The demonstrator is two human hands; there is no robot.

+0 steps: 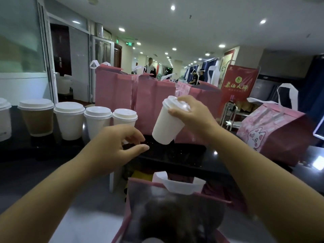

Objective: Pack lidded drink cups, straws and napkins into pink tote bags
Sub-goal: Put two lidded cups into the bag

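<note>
Head view: six lidded cups

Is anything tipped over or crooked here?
Yes. The white cup is tilted in the air, the right hand gripping it round its lid. The pink cat bag on the right leans over instead of standing straight like the other bags. No spill shows.

Both bare forearms reach forward, the left from the lower left corner, the right from the right edge. The left hand hovers palm down, thumb stretched out, fingers loosely curled, holding nothing. Higher and to its right, the right hand grips a tilted cup by its lidded top.
</note>
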